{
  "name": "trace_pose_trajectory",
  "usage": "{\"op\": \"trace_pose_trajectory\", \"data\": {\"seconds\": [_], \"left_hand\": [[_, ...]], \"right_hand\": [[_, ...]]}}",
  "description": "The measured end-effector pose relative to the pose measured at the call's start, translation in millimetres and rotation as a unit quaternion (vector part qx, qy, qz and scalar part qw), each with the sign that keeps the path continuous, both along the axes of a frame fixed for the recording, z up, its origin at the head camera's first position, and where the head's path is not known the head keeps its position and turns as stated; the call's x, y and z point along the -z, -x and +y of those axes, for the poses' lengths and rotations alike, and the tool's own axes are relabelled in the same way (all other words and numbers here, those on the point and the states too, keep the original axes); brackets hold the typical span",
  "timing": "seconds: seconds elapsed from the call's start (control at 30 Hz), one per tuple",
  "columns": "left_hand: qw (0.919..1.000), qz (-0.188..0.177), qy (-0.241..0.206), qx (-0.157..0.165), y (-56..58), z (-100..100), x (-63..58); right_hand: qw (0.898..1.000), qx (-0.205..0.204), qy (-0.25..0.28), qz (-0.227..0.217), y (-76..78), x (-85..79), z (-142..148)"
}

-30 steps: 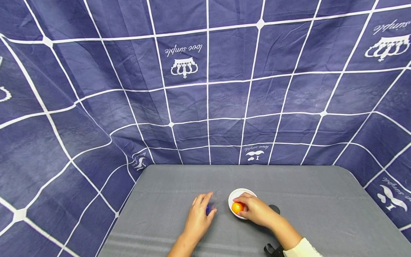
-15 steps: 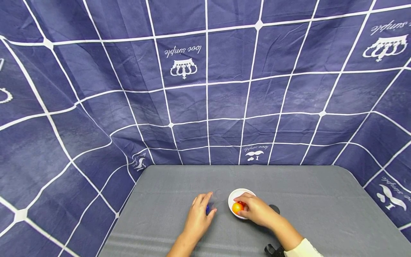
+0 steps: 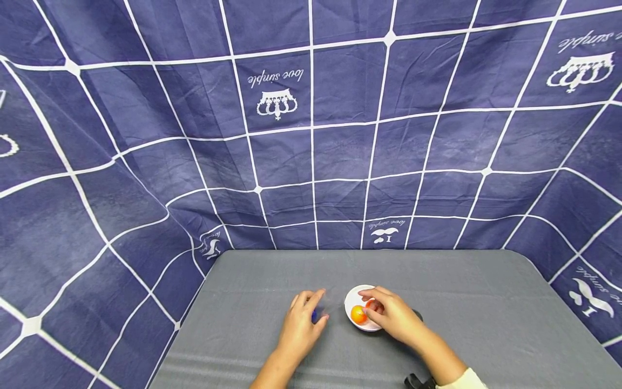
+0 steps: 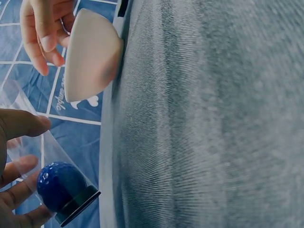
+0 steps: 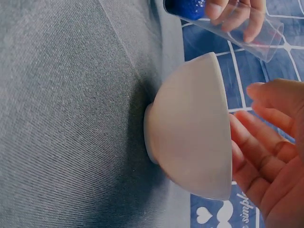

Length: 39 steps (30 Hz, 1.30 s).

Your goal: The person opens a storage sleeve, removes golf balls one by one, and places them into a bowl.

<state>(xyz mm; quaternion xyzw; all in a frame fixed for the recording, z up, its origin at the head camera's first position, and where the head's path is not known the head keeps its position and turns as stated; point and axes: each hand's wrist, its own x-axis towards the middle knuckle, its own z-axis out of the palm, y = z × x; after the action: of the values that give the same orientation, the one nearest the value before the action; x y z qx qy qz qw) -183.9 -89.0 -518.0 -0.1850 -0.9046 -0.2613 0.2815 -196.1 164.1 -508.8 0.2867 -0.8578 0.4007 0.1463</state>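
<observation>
My left hand (image 3: 300, 324) holds an upright clear plastic tube (image 4: 59, 149), thumb on one side and fingers on the other. At the tube's bottom sits a textured blue ball (image 4: 59, 186), above a dark base. To its right stands a white bowl (image 5: 192, 126) on the grey cloth. Inside the bowl lie an orange ball (image 3: 358, 314) and a red ball (image 3: 372, 306), the red one partly covered by my right hand (image 3: 398, 320). That hand is over the bowl's right side, its thumb and fingers spread apart. Both wrist views look at the bowl's outside, so its contents are hidden there.
A dark round object (image 3: 418, 315) lies right of the bowl, mostly behind my right hand. A black strap-like piece (image 3: 419, 382) is at my right wrist. The grey table (image 3: 466, 297) ends at a blue curtain (image 3: 340, 151) with white lines.
My right hand's fingers have spread apart and shifted slightly up and right from the balls. More of the red ball shows. The left hand and tube stay nearly in place.
</observation>
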Motion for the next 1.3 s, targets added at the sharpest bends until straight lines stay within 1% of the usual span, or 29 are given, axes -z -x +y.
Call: {"op": "trace_pose_trajectory", "data": {"seconds": [0.1,0.2,0.37,0.5,0.6,0.87,0.97,1.17,1.3], "left_hand": [[0.9999,0.014,0.008,-0.003,-0.2,1,-2.0],[0.9994,0.028,0.019,-0.003,-0.1,3,-4.8],[0.9981,0.040,0.047,-0.004,-1.0,5,-10.9],[0.9970,0.039,0.067,0.004,-2.4,6,-16.8],[0.9960,0.038,0.080,0.011,-2.8,7,-19.7],[0.9930,0.052,0.105,0.017,-3.0,10,-21.4],[0.9923,0.056,0.108,0.020,-2.5,11,-22.2],[0.9907,0.066,0.118,0.020,-1.9,12,-23.7],[0.9886,0.078,0.127,0.017,-1.7,12,-24.9]], "right_hand": [[1.000,0.008,0.026,0.012,-0.6,1.5,0],[0.999,0.017,0.043,0.011,-2.6,1.9,-1],[0.999,0.023,0.049,0.004,-7.0,0.7,-2],[0.998,0.024,0.055,-0.009,-10.3,-1.2,-3],[0.997,0.015,0.071,-0.022,-13.6,-3.8,-5],[0.991,-0.030,0.113,-0.066,-19.9,-8.7,-13],[0.988,-0.044,0.122,-0.081,-21.0,-8.7,-15],[0.985,-0.059,0.136,-0.088,-22.8,-6.7,-17],[0.980,-0.069,0.154,-0.102,-22.6,-2.7,-20]]}}
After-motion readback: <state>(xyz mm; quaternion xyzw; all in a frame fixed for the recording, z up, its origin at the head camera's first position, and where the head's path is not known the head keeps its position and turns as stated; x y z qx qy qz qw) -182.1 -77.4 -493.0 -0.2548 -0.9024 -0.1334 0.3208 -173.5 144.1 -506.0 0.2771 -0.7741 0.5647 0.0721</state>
